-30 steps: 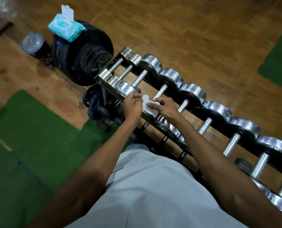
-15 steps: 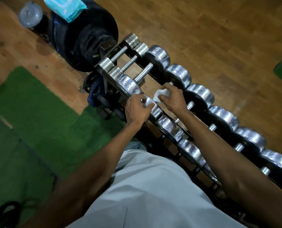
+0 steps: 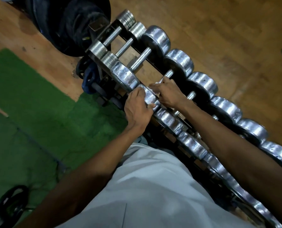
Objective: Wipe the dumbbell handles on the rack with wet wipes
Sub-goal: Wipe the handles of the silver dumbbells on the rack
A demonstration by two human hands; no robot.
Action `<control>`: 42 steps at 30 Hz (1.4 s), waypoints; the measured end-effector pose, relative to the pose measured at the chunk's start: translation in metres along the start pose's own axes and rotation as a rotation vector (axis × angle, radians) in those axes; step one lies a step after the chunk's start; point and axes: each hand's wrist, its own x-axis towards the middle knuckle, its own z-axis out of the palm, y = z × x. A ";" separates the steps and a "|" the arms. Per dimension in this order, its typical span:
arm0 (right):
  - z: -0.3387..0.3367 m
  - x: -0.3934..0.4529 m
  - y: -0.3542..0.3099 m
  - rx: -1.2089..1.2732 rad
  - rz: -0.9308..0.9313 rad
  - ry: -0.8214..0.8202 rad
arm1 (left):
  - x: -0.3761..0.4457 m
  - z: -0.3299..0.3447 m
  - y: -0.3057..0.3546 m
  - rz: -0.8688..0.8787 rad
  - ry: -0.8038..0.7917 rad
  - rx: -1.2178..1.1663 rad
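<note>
Dumbbells are shiny silver chrome on a black rack. Floor is warm brown wood, mat bright green, weight plates black, and the shirt pale grey.

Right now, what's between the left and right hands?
Head view: the near chrome head of one dumbbell. The left hand holds it from the near side; the right hand is on its handle with a wet wipe.

Wipe mostly hidden under right hand; rack's far end cropped
</note>
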 end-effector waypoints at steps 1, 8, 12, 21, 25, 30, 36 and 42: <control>-0.002 0.006 -0.002 -0.023 0.015 -0.032 | 0.000 -0.001 0.000 -0.003 0.000 -0.002; 0.006 0.025 0.008 -0.116 -0.072 -0.094 | 0.001 0.003 -0.003 0.028 0.001 0.064; 0.028 -0.016 0.010 0.020 -0.066 0.115 | 0.001 0.006 -0.007 0.050 -0.004 0.111; 0.039 -0.047 -0.022 0.617 0.318 0.275 | 0.005 0.003 -0.001 -0.002 -0.003 0.070; 0.034 -0.037 -0.022 1.034 0.618 0.176 | 0.006 0.003 0.001 -0.014 0.001 0.063; 0.019 -0.019 -0.008 1.687 0.790 0.155 | 0.006 0.001 0.001 -0.012 -0.010 0.031; 0.025 0.006 -0.002 1.980 0.841 0.182 | 0.008 0.001 -0.003 0.013 -0.013 0.039; 0.002 0.017 -0.003 2.073 0.971 0.315 | 0.008 0.002 -0.007 0.047 -0.006 0.058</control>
